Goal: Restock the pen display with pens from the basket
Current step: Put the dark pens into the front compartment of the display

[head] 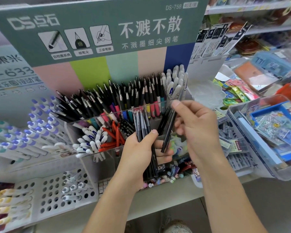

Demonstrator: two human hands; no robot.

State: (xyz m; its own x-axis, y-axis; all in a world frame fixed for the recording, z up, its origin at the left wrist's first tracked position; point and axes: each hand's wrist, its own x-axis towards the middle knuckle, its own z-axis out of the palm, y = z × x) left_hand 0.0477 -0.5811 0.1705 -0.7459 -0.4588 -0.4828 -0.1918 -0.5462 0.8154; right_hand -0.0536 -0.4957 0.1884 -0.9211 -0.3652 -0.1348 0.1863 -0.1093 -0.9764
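My left hand (141,148) grips a bundle of black pens (144,126), held upright in front of the clear tiered pen display (107,115). My right hand (196,125) pinches a single black pen (170,130) between thumb and fingers, just right of the bundle, its top near the back row. The back row of the display holds several black pens with silver tips (124,95) and white capped pens (175,81). The middle tier holds white and red pens (97,140). No basket is in view.
A green header card (99,31) rises behind the display. Purple-tipped white pens (34,132) stand at the left, with a perforated white pen rack (57,195) below them. Clear bins of stickers and cards (267,132) crowd the right side.
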